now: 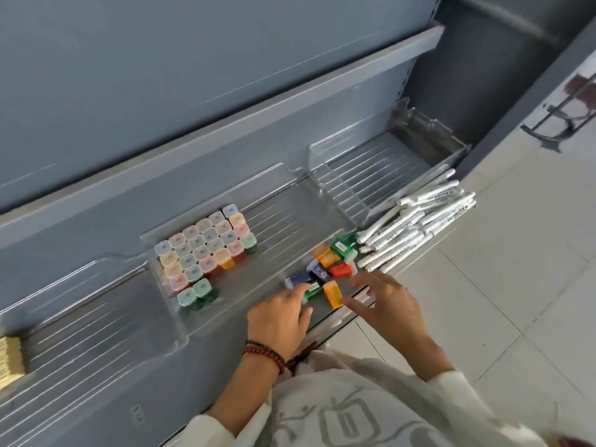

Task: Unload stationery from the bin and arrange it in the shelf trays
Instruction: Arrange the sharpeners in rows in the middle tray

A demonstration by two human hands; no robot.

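The clear middle tray holds several small pastel-lidded boxes standing in neat rows at its left. At its right front lie loose boxes: a blue one, a red one, an orange one and a green one. My left hand reaches in from the tray's front, its fingertips touching the green box. My right hand hovers with spread fingers just right of the orange box and holds nothing. No bin is in view.
A pile of white marker pens lies on the shelf's front edge to the right. Behind it stands a clear tray with nothing in it. Another clear tray sits left, with a yellow stack at the far left. Tiled floor lies to the right.
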